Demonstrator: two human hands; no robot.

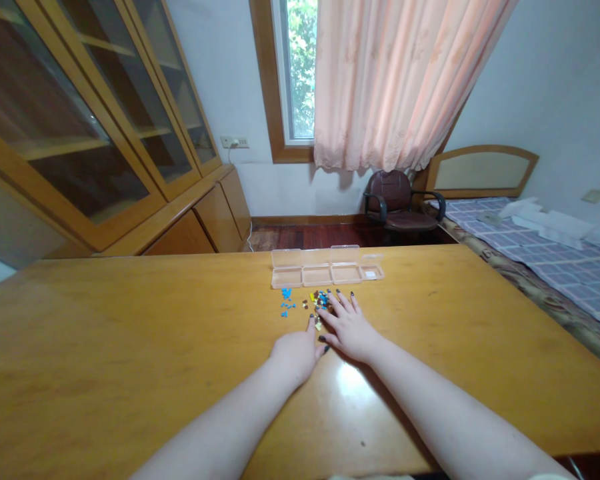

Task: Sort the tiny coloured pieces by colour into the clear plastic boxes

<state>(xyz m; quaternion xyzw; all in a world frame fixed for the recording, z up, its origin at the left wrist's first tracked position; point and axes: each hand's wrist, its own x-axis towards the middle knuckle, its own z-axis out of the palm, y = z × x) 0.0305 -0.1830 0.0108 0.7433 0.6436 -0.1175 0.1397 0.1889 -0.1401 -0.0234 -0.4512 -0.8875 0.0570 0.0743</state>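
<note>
A mixed pile of small blue, brown, yellow and cream plastic pieces [321, 298], perhaps tiny building bricks, lies on the wooden table. My right hand [351, 328] rests flat with fingers spread, its fingertips covering the pile's right side. My left hand [296, 352] has its index finger stretched towards a few cream pieces [319, 327] at the pile's near edge; the thumb points right, close to my right thumb, and the other fingers are curled under. To the left sits a separate group of blue pieces [286, 293]. Behind them stands a clear plastic compartment box [317, 275], lids raised.
The wooden table [180, 333] spans the foreground. A white slip [371, 274] lies in the box's rightmost compartment. Beyond the table are a dark red armchair [395, 200], a bed [540, 247] on the right and a glass-fronted cabinet [130, 100] on the left.
</note>
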